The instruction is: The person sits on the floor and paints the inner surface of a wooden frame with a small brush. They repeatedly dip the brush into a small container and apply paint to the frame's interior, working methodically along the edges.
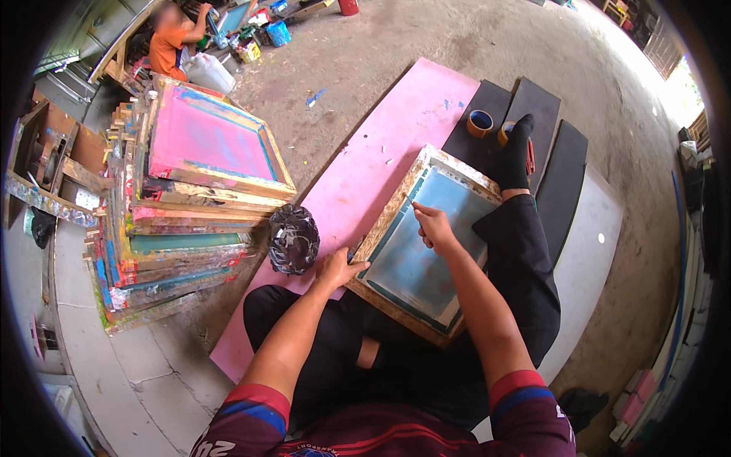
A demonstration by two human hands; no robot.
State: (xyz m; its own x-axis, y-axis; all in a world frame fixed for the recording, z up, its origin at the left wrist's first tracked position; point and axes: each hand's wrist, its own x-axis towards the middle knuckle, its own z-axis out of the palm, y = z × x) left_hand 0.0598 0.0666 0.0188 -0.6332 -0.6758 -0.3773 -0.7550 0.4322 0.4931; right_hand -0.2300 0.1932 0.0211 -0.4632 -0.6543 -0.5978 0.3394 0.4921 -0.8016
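A silk-screen printing frame (426, 251) with a worn wooden border and bluish mesh lies tilted across my lap. My left hand (339, 271) grips its left edge, with the thumb on top of the wood; a small dark bit shows by the fingers. Over the mesh, close to the upper left border, my right hand (435, 228) is closed in a pinch. Something thin seems to poke from its fingertips, too small to make out. Beside my left hand stands a container lined with a black plastic bag (294, 239), with pale scraps in it.
Left of me rises a tall stack of paint-stained screen frames (217, 141). Under me lie a pink board (381, 145) and dark foam sheets (560, 183). Tape rolls (480, 123) sit near my foot. A person in orange (169, 49) sits far left among paint cans (278, 33).
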